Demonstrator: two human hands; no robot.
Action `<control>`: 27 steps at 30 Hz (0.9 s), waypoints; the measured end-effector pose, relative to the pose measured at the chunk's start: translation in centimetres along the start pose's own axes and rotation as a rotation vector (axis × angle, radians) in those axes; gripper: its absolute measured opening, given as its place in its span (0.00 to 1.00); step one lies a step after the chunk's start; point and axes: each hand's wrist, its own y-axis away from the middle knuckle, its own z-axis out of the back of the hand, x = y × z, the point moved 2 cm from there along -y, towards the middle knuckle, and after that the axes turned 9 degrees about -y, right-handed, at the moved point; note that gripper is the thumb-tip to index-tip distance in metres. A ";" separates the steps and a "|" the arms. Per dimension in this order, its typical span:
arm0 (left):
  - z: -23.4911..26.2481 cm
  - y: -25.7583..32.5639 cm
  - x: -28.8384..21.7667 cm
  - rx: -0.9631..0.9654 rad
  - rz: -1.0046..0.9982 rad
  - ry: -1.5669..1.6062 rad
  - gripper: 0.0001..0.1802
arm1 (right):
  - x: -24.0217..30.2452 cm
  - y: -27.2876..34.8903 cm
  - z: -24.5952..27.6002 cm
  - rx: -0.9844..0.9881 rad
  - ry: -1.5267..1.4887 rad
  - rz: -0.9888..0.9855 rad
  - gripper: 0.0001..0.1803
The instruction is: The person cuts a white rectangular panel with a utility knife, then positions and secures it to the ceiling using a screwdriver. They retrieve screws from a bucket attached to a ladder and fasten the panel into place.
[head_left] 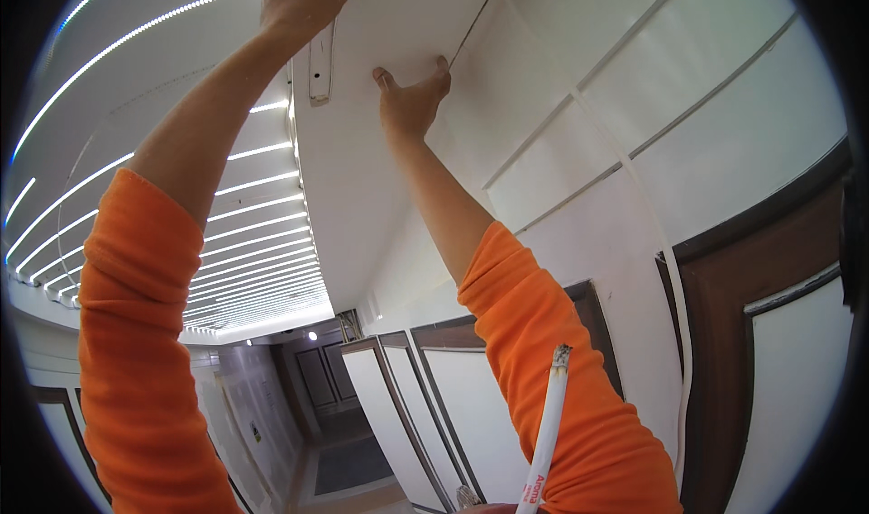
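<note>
My left hand (pixel 308 3) is cut by the top edge, so I cannot tell its grip. My right hand (pixel 415 107) has thumb and fingertip apart, clamped on nothing visible; its other fingers are hidden. Overhead, beyond both, is the white ceiling panel (pixel 389 16); I judge it stiff, smooth, perhaps heavy, best supported by flat palms. Contact is unclear.
</note>
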 end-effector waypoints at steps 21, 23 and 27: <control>-3.2 -0.6 2.6 -0.124 -0.234 -0.099 0.13 | -5.2 0.5 -0.1 0.247 0.314 0.231 0.61; -3.1 0.1 2.6 -0.140 -0.253 -0.074 0.14 | -5.5 0.1 0.9 0.311 0.403 0.232 0.61; -4.7 -0.2 3.1 -0.084 -0.154 -0.096 0.13 | -3.7 -1.3 2.9 0.411 0.417 0.129 0.63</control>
